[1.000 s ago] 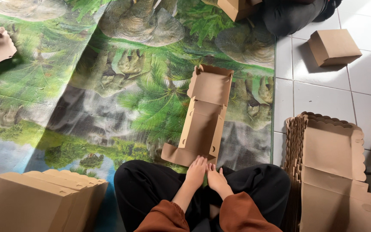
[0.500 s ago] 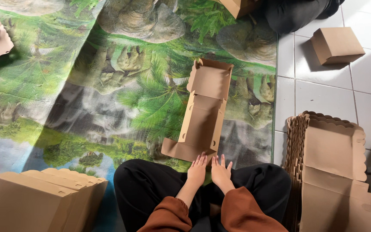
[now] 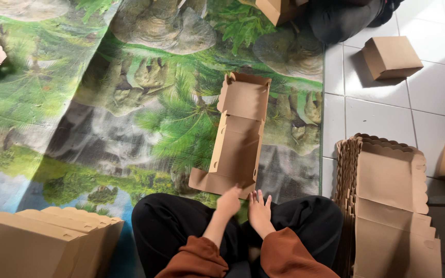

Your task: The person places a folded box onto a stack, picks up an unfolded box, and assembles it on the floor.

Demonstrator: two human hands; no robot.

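Your box (image 3: 240, 136) lies half-formed on the mat (image 3: 104, 113) just beyond your knees: far end walls are up, the near flap is still flat. Your left hand (image 3: 228, 201) touches that near flap (fingers blurred, so its grip can't be told); your right hand (image 3: 258, 208) rests open just beside it. Since half a second ago, the left hand has pushed forward onto the flap.

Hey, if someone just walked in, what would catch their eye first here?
The bright jungle-print mat covering the floor, and the half-folded cardboard box lying open on it. Just below, the left hand touches the box's near flap beside the right hand. A tall stack of flat cardboard blanks stands at right.
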